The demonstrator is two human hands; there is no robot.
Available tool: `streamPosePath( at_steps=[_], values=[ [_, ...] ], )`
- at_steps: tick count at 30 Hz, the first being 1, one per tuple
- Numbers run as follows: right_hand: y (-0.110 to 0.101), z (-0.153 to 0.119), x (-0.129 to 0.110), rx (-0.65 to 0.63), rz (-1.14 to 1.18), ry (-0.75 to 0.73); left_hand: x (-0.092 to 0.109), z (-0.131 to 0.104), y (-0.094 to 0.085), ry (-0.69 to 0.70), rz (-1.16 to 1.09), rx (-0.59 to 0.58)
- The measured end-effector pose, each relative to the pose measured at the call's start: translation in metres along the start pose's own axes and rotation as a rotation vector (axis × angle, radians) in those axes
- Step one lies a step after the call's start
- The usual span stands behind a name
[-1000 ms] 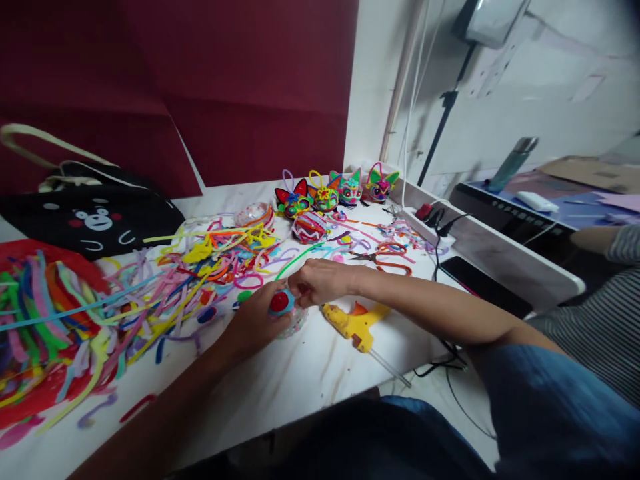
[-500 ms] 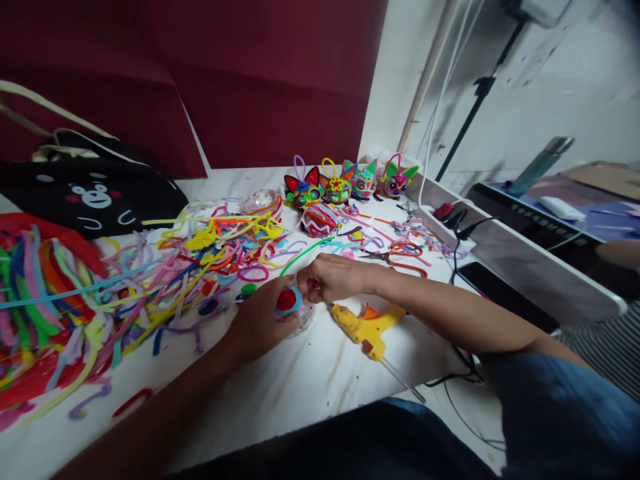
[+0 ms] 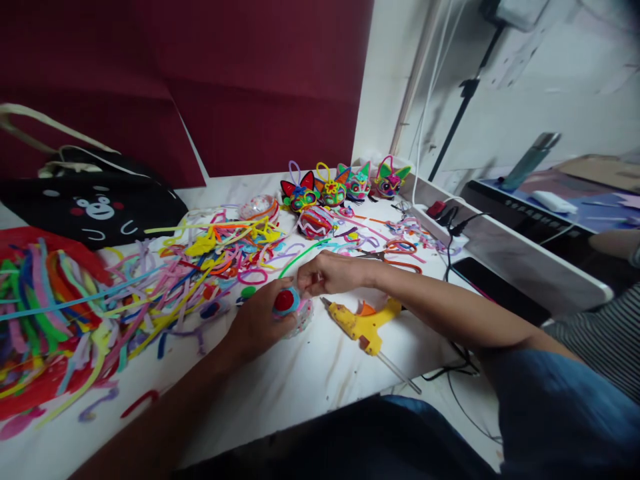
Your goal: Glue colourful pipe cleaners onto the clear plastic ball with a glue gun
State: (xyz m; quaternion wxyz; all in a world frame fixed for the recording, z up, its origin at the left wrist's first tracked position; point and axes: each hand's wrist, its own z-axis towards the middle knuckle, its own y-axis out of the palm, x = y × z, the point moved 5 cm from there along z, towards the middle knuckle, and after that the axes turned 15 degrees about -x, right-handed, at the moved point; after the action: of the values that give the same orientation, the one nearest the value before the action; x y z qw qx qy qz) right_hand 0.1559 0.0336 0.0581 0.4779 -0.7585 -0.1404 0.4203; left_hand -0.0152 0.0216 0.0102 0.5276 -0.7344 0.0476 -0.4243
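My left hand (image 3: 260,317) is wrapped round a small clear ball (image 3: 304,319) with specks of colour. On the side facing me, the ball carries a red disc (image 3: 285,301) ringed in light blue. My right hand (image 3: 330,273) is pinched at the ball's upper right edge; whatever lies between those fingertips is hidden. Just right of the ball a yellow hot glue gun (image 3: 363,327) lies on its side, nozzle toward my hands. Behind my right wrist are orange-handled scissors (image 3: 400,247). A green pipe cleaner (image 3: 300,257) sticks up behind the ball.
Loose pipe cleaners (image 3: 45,287) spread over the left side. Several decorated animal-head ornaments (image 3: 333,190) stand at the back, near a half-decorated ball (image 3: 315,221). A black bag (image 3: 100,213) is back left. On the right are a power strip (image 3: 435,225), a phone (image 3: 500,288) and another person's striped sleeve (image 3: 600,340).
The whole view has shifted slightly. My left hand keeps its hold on the ball, and my right fingers remain pinched at its edge with only a small shift.
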Motion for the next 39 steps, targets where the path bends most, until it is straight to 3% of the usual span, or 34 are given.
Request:
streamPosePath(
  at_steps=[3, 7, 12, 16, 19, 27, 34, 39],
  values=[
    [-0.009, -0.029, -0.003, 0.101, -0.032, 0.017, -0.002, -0.001, -0.002, -0.005, 0.004, -0.009],
    [-0.007, -0.089, -0.018, 0.283, -0.117, 0.064, -0.005, -0.002, -0.002, 0.013, -0.003, -0.013],
    [0.05, -0.133, -0.039, 0.162, -0.169, 0.098, -0.016, 0.0, 0.005, 0.038, -0.003, 0.047],
    [0.086, -0.135, -0.045, 0.162, -0.316, 0.189, -0.024, 0.001, 0.01, 0.053, 0.008, 0.096],
    [0.097, -0.131, -0.043, 0.093, -0.335, 0.289, -0.025, 0.001, 0.01, 0.066, 0.017, 0.109],
    [0.097, -0.124, -0.046, -0.043, -0.337, 0.47, -0.019, 0.002, 0.005, 0.098, 0.049, 0.115],
    [0.094, -0.138, -0.043, -0.044, -0.237, 0.424, -0.014, 0.001, 0.002, 0.115, 0.058, 0.107],
    [0.097, -0.132, -0.026, -0.077, -0.37, 0.419, -0.014, 0.001, 0.002, 0.152, 0.055, 0.122]
  ],
)
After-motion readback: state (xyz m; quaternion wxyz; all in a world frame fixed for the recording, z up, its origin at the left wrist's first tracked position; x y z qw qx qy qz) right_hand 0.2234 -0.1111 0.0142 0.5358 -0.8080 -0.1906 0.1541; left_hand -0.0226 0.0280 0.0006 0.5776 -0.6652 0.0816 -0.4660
